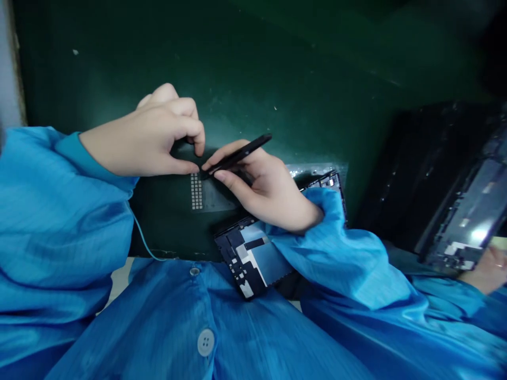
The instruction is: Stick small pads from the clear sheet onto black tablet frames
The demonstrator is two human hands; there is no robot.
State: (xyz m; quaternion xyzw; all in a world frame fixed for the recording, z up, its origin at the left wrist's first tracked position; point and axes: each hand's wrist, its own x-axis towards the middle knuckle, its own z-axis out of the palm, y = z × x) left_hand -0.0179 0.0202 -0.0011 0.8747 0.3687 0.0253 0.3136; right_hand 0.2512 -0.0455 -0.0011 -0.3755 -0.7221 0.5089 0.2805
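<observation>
In the head view, the left hand [158, 132] comes in from the left, back upward, its fingers curled and the tips of thumb and forefinger slightly apart above the end of a sheet of small pale pads [197, 194]; whether something thin lies between those tips, I cannot tell; the right hand [265, 182] holds a slim black tool [245, 153] like a pen, pinched between thumb and fingers, its working end slanting down beside the left thumb; the pad sheet lies on the green surface [119, 58], just below both hands; an opened device [273, 258] carries white patches, any print on them too small to read; it lies at the near edge, partly covered by the right sleeve [352, 253]; another device part [330, 181] shows beyond that sleeve; at far right a similar device [467, 206] rests near blurred dark trays [396, 163], a co-worker's hand [489, 269] at its lower end.
</observation>
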